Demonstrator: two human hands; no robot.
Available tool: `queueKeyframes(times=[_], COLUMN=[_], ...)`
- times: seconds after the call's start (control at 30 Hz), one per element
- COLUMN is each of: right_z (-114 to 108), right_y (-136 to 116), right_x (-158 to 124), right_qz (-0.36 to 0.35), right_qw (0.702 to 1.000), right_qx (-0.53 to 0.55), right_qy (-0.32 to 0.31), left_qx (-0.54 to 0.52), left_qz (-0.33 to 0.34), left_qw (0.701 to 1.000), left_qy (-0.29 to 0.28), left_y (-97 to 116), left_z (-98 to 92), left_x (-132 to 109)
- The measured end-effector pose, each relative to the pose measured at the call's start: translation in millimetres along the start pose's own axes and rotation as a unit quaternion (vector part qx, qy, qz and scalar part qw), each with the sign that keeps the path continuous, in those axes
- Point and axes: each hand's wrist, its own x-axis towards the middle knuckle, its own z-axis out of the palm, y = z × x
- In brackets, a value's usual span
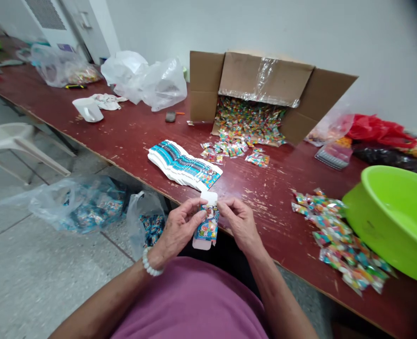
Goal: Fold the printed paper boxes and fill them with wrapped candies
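Observation:
My left hand (178,230) and my right hand (240,222) both pinch a small printed cardboard carton (207,225), blue and multicoloured with a white flap at the top, just past the near edge of the red-brown table (275,197). Beyond my hands lies a stack of flat blue-and-white carton blanks (183,164). To the right sits a heap of small colourful sweet packets (340,240), and more spill from a cardboard box (250,89). My fingers hide part of the carton's front.
A green plastic basin (395,221) stands at the table's right edge, beside red and black bags. A white mug (87,109) and plastic bags (144,80) lie farther along the table. Bags of printed cartons (83,205) rest on the floor, near a white plastic chair (20,141).

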Motion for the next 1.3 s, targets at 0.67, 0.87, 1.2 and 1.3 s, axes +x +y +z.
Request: queueKeyframes(times=[0.67, 0.87, 1.2, 1.3], right_z=[-6, -3, -3, 0], right_y=[-5, -11, -4, -10], right_x=[-4, 4, 7, 0], right_qz=[-0.017, 0.021, 0.055, 0.039], right_qw=[0.988, 0.986, 0.992, 0.987], right_qx=[-0.099, -0.104, -0.063, -0.034], right_qy=[-0.113, -0.131, -0.091, -0.152], left_qx=[-0.253, -0.147, -0.088, -0.126], left_qz=[-0.286, -0.199, -0.181, -0.192], left_qw=[0.916, 0.967, 0.978, 0.972], left_qy=[-0.125, -0.052, -0.049, -0.049], left_y=[-7, -6, -9, -8], left_z=[1.8, 10.8, 10.9, 11.0], left_x=[5, 6, 4, 5])
